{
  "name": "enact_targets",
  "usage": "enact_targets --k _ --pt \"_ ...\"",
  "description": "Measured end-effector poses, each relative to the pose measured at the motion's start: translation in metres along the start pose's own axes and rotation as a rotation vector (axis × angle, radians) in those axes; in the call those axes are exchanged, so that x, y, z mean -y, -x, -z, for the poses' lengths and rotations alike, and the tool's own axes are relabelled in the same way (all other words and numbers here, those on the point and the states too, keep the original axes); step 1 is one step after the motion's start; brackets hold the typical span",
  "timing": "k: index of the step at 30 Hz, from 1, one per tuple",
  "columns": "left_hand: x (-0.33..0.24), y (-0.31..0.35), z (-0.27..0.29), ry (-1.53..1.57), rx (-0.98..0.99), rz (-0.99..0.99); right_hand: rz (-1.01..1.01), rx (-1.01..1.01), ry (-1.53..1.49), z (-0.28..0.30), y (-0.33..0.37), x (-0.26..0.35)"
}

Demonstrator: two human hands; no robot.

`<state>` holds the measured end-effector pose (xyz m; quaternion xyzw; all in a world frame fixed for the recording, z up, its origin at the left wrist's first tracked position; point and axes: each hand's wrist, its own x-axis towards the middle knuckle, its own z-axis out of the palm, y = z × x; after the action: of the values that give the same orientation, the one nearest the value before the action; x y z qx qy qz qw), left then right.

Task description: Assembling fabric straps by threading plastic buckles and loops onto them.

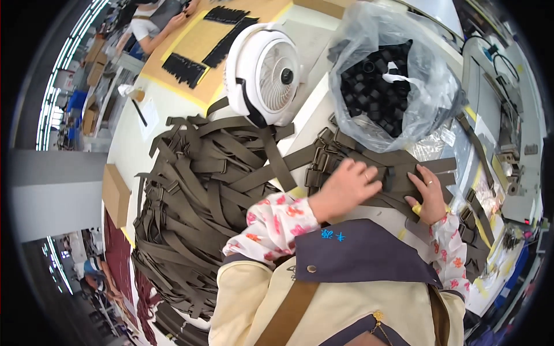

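A pile of flat olive-brown webbing straps (398, 199) lies on the table in front of me, and metal buckles (318, 164) are bunched at its left end. Over these straps my left hand (349, 185) is curled, its fingers bent inward; what they pinch, if anything, is hidden. A small black piece (390, 177) sits on the webbing just right of those fingers. My right hand (428, 193) rests on the right part of the straps, fingers spread across them and thumb apart at the near side.
A large tangled heap of webbing (196, 213) covers the table's left side. Behind it stands a white fan (271, 75). A clear plastic bag (427, 109) full of black plastic pieces (375, 86) is at the back. Machinery (511, 167) stands right; another person's arm (167, 29) shows far left.
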<state>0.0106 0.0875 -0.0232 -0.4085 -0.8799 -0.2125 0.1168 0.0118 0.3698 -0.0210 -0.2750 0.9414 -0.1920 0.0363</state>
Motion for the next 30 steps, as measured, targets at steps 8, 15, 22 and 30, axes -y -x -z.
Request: enact_targets --k 8,15,22,30 --pt "0.03 0.07 0.043 0.257 -0.119 0.352 -0.044 -0.077 0.106 -0.013 -0.012 0.037" --pt "0.063 0.128 0.079 -0.231 0.236 0.369 0.074 -0.213 -0.134 0.032 -0.094 0.044" --pt "0.071 0.123 0.075 -0.263 0.25 0.255 0.181 -0.269 0.26 -0.03 -0.184 0.027" --pt "0.078 0.146 0.076 -0.076 -0.098 0.538 -0.074 -0.24 0.228 -0.034 -0.228 0.016"
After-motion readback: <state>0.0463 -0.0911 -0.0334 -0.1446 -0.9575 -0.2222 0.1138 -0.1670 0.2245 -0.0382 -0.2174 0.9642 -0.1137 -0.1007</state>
